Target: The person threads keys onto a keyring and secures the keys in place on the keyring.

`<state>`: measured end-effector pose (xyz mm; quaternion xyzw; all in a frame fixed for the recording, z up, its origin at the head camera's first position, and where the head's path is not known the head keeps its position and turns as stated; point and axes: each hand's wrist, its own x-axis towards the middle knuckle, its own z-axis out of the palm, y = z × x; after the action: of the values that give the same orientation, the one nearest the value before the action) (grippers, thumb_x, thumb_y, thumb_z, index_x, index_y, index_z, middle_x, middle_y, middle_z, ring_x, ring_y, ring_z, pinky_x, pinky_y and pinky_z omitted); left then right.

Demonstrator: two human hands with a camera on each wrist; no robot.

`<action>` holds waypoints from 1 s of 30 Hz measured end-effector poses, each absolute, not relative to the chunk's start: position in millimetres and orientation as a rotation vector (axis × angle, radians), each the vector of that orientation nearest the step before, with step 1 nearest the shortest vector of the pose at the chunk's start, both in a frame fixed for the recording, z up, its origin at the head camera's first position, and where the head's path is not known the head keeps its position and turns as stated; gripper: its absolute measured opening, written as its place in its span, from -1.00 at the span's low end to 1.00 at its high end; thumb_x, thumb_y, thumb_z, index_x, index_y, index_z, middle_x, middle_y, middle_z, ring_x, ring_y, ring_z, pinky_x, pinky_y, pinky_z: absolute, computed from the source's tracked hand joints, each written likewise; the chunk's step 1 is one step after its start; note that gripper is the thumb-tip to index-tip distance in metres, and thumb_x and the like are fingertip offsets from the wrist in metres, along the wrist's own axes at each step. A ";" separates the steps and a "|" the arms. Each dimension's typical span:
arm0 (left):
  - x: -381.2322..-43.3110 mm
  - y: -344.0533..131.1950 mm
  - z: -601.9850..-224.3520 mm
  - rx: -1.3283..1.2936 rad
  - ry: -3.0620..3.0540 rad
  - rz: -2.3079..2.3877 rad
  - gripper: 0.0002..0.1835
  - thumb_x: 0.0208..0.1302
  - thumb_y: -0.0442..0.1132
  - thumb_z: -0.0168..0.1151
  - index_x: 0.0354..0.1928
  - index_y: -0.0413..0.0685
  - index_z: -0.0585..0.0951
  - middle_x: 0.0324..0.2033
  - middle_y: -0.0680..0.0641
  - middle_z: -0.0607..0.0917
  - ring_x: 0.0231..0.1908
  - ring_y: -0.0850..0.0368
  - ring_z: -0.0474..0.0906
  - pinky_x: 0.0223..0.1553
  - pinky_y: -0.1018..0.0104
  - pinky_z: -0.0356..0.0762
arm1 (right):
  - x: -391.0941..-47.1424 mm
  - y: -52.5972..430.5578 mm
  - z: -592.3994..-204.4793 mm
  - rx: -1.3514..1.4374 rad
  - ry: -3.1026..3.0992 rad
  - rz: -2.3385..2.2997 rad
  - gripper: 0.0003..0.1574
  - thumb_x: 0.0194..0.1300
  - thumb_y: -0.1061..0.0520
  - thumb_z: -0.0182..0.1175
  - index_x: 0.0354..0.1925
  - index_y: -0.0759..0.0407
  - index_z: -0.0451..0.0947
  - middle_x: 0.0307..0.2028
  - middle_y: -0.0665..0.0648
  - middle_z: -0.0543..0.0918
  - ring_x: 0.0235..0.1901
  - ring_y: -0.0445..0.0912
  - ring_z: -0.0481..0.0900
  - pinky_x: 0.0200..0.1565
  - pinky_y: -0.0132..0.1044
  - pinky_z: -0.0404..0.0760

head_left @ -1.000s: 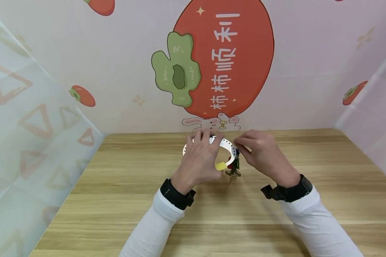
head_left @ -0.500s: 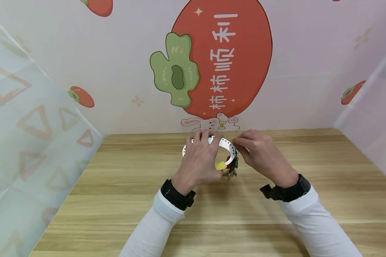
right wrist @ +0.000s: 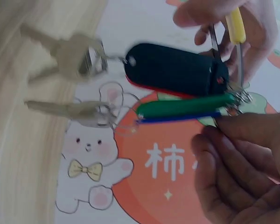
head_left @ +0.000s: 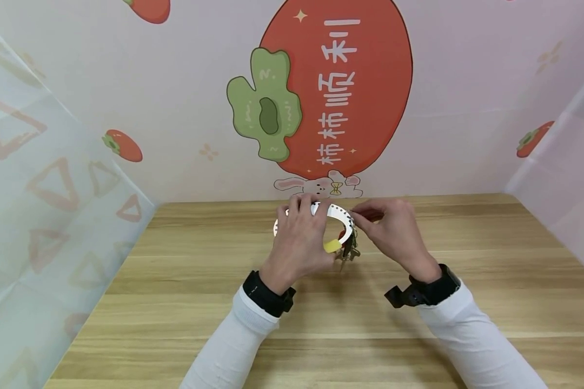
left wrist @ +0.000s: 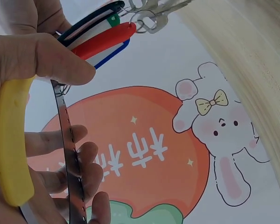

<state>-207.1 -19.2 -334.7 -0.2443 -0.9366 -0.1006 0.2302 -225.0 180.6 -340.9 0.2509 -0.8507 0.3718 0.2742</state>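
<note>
My left hand [head_left: 299,237] grips a large flat key ring [head_left: 339,213] with small holes along its band and a yellow handle [left wrist: 11,140]. Its thumb lies near the handle in the left wrist view, the fingers beyond the band. On the ring's right side hang several key tags: a dark one [right wrist: 165,69], a red one [left wrist: 105,39], a green one [right wrist: 186,106] and a blue one [right wrist: 177,118]. Metal keys [right wrist: 74,56] dangle from them. My right hand [head_left: 394,232] pinches the hook end of a key tag between thumb and forefinger, right at the band.
Below the hands spreads a wooden tabletop [head_left: 224,324]. A white backdrop [head_left: 185,97] with a printed red persimmon and rabbit rises close behind them. A pale side panel [head_left: 53,216] borders the table on the left.
The key ring has shifted slightly up and left with my left hand. My right hand has moved a little left along with it, and the hanging keys have swung.
</note>
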 end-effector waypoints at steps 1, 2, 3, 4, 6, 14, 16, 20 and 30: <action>-207.2 -19.1 -334.4 -0.673 -2.575 -0.279 -0.06 -0.21 0.22 0.57 0.27 -0.06 0.55 0.13 -0.19 0.52 0.14 -0.17 0.36 0.07 -0.18 0.37 | -225.4 180.2 -341.2 0.684 -2.263 1.000 -0.90 0.14 0.36 0.45 -0.34 0.20 0.81 -0.45 0.05 0.78 -0.46 -0.11 0.75 -0.41 -0.26 0.66; -207.1 -19.0 -334.1 -0.674 -2.575 -0.281 -0.06 -0.21 0.20 0.58 0.27 -0.05 0.55 0.13 -0.19 0.52 0.14 -0.17 0.35 0.07 -0.18 0.37 | -225.8 180.0 -341.6 0.698 -2.237 0.992 -0.88 0.13 0.38 0.45 -0.35 0.20 0.81 -0.45 0.05 0.78 -0.47 -0.12 0.75 -0.42 -0.27 0.66; -207.0 -18.9 -333.6 -0.678 -2.578 -0.283 -0.06 -0.22 0.19 0.59 0.27 -0.05 0.55 0.14 -0.19 0.51 0.14 -0.17 0.35 0.08 -0.18 0.36 | -225.9 179.8 -341.7 0.714 -2.211 0.980 -0.86 0.11 0.40 0.46 -0.35 0.21 0.81 -0.46 0.05 0.78 -0.48 -0.12 0.74 -0.42 -0.26 0.65; -206.9 -18.6 -333.3 -0.682 -2.581 -0.287 -0.06 -0.23 0.17 0.60 0.27 -0.04 0.54 0.14 -0.19 0.51 0.15 -0.17 0.34 0.08 -0.19 0.36 | -225.8 179.9 -341.7 0.734 -2.191 0.962 -0.85 0.09 0.42 0.46 -0.36 0.23 0.81 -0.46 0.06 0.78 -0.48 -0.12 0.74 -0.42 -0.26 0.66; -206.3 -18.0 -332.5 -0.691 -2.589 -0.286 -0.05 -0.26 0.16 0.61 0.27 -0.03 0.54 0.15 -0.19 0.50 0.17 -0.18 0.33 0.09 -0.19 0.36 | -225.2 180.8 -341.1 0.777 -2.164 0.919 -0.83 0.05 0.45 0.47 -0.36 0.26 0.80 -0.45 0.08 0.78 -0.47 -0.11 0.74 -0.41 -0.21 0.67; -204.4 -15.9 -332.6 -0.693 -2.605 -0.208 -0.03 -0.28 0.23 0.59 0.26 0.01 0.51 0.14 -0.17 0.49 0.18 -0.18 0.33 0.07 -0.18 0.38 | -222.5 184.5 -339.6 0.867 -2.161 0.791 -0.78 0.02 0.49 0.47 -0.33 0.30 0.78 -0.41 0.12 0.78 -0.45 -0.08 0.74 -0.44 -0.16 0.65; -204.2 -15.3 -333.2 -0.694 -2.595 -0.195 -0.01 -0.30 0.24 0.59 0.26 0.00 0.51 0.15 -0.18 0.50 0.17 -0.19 0.33 0.07 -0.19 0.38 | -221.9 185.4 -339.0 0.871 -2.172 0.801 -0.79 0.02 0.48 0.47 -0.33 0.29 0.78 -0.41 0.10 0.78 -0.47 -0.10 0.73 -0.45 -0.20 0.64; -204.0 -14.6 -334.2 -0.698 -2.573 -0.185 0.01 -0.34 0.26 0.60 0.24 -0.02 0.52 0.14 -0.20 0.51 0.16 -0.20 0.34 0.08 -0.19 0.37 | -221.0 186.5 -337.3 0.875 -2.185 0.825 -0.78 0.02 0.48 0.47 -0.34 0.26 0.79 -0.44 0.06 0.77 -0.49 -0.16 0.71 -0.45 -0.30 0.62; -204.8 -15.5 -334.8 -0.704 -2.583 -0.196 0.00 -0.30 0.31 0.58 0.25 0.00 0.52 0.13 -0.17 0.49 0.13 -0.16 0.32 0.04 -0.16 0.37 | -220.2 184.9 -336.6 0.920 -2.178 0.751 -0.77 -0.01 0.50 0.47 -0.36 0.27 0.78 -0.46 0.07 0.75 -0.52 -0.15 0.68 -0.49 -0.19 0.63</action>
<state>-204.8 -15.5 -334.8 -0.2553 -0.9372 -0.0712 0.2266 -220.2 184.9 -336.6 0.3510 -0.8304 0.2862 0.3246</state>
